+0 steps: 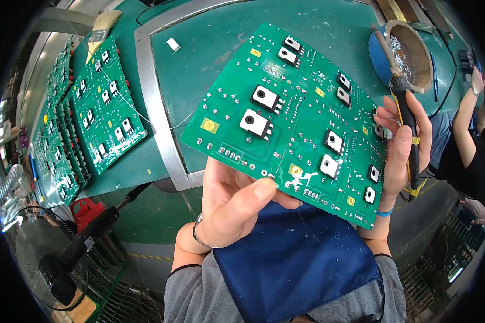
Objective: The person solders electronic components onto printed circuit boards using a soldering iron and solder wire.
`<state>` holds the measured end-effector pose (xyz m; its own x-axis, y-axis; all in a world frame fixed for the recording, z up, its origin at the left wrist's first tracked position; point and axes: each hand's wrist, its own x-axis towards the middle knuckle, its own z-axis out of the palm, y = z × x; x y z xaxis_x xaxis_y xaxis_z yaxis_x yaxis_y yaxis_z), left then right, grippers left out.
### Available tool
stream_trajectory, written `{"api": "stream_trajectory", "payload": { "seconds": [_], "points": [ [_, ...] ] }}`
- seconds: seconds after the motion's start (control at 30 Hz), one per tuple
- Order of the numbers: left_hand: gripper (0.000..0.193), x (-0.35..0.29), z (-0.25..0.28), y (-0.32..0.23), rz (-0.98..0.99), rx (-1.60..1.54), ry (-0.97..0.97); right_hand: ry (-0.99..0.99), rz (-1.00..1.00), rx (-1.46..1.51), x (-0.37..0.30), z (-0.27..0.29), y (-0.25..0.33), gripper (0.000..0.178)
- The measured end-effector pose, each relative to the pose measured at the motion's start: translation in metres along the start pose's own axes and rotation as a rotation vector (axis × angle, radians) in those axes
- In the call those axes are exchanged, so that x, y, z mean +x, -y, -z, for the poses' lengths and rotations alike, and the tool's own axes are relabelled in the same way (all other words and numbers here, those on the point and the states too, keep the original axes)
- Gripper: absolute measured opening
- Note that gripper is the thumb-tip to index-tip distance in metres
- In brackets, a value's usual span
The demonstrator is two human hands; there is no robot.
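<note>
A large green circuit board (302,105) is held up tilted in front of me, with several black-and-white transistors and solder joints facing me. My left hand (234,202) grips its lower left edge, the thumb on top and the other fingers partly hidden beneath. At the board's right edge is my right hand (407,140), fingers closed round a black-and-yellow soldering iron (407,113). The iron's tip points up and away, beside a round pot (424,56) with shiny solder scraps inside. Part of the right hand's grip is hidden by the board.
Several more green circuit boards (106,105) lean in a row at the left of the green table (199,51). A brush (99,32) lies behind them. A metal frame (153,97) borders the work surface. A fan (51,264) stands lower left; another person's arm (466,118) shows far right.
</note>
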<state>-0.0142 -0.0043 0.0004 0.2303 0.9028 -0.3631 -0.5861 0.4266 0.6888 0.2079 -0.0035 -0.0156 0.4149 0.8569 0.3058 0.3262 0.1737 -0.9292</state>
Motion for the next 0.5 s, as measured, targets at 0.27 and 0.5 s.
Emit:
{"api": "stream_trajectory", "payload": {
  "seconds": [0.27, 0.5],
  "points": [
    [0.056, 0.0005, 0.0123, -0.0025, 0.053, -0.107, 0.198, 0.02, 0.014, -0.017, -0.0013, 0.0028, 0.0062, 0.046],
    [0.053, 0.0006, 0.0095, -0.0048, 0.067, -0.099, 0.136, 0.012, 0.021, -0.013, -0.0026, 0.0041, 0.009, 0.047]
  ]
}}
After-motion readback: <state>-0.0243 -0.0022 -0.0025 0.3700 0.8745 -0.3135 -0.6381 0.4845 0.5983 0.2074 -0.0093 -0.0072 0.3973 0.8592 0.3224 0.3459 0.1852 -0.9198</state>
